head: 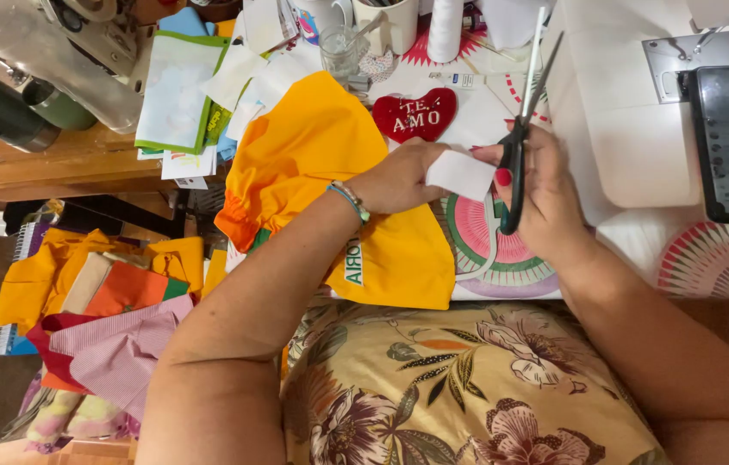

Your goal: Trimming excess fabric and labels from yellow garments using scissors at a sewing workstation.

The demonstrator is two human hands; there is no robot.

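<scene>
White fabric, a small patch (461,174), is pinched in the left hand (399,179) just beside the open blades of black-handled scissors (521,120) gripped by the right hand (545,202), held up over orange cloth (313,151) on the cluttered sewing table (80,159) so the blades can reach its edge.

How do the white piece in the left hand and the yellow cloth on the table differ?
The white piece is small, flat and plain; the yellow cloth is large, creased and gathered at one edge. The left hand pinches the white piece beside the scissors in the right hand; the yellow cloth lies under the left wrist.
</scene>
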